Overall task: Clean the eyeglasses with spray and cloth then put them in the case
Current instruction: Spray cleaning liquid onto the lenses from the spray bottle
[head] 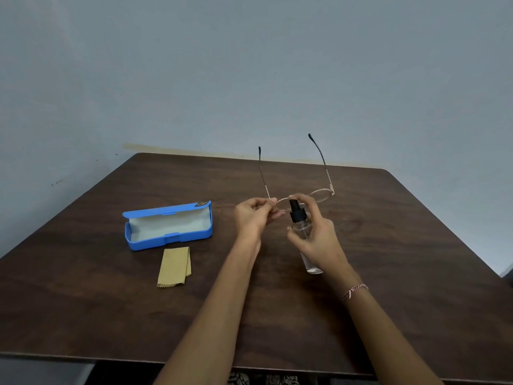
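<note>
- Plain blue-grey painted wall (249, 65) behind everything, matte, with a few small scuffs low on the left.
- Dark brown wood-grain table (83, 301), smooth top, rounded far corners, far edge right up against the wall.
- Left hand (254, 216) is above the middle of the table, thumb and fingertips pinching the glasses at the left end of the frame, by the hinge.
- Right hand (319, 240) is just right of it, fingers curled round the bottle, forefinger resting on top of the pump head.
- Eyeglasses case (168, 225): hard blue plastic, boxy with rounded corners, lid flipped open, pale soft-looking lining. It sits on the left half of the table, roughly midway between the near and far edges.
- Eyeglasses (319, 196): thin gold wire frame, oval lenses, slim arms with dark tips. They're held up off the table, arms unfolded and pointing toward the far edge.
- Cloth (174, 266): mustard-yellow, folded into a strip, zigzag-cut edge, lying flat just on the near side of the case.
- Spray bottle (294, 212): clear plastic cylinder, black pump top, tilted with the nozzle right next to the left lens.
- Red-and-white braided thread bracelet (355, 291) on the right wrist.
</note>
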